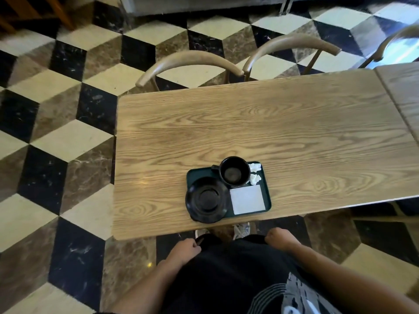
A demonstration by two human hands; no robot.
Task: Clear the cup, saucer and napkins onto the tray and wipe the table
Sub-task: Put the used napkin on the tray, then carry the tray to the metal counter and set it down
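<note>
A dark green tray (pixel 268 197) lies near the front edge of the wooden table (pixel 260 123). On it stand a black cup (pixel 234 171), empty and upright, and a black saucer (pixel 206 199) that overhangs the tray's left front corner. A flat white napkin (pixel 247 199) lies at the tray's right front, with two crumpled white napkins (pixel 255 173) behind it beside the cup. My left hand (pixel 186 248) and my right hand (pixel 280 238) hang below the table's front edge, fingers curled, holding nothing.
Two wooden chairs (pixel 188 62) (pixel 292 45) are pushed in at the table's far side. A second table (pixel 401 87) adjoins on the right. Checkered marble floor (pixel 56 132) surrounds the table on the left and front.
</note>
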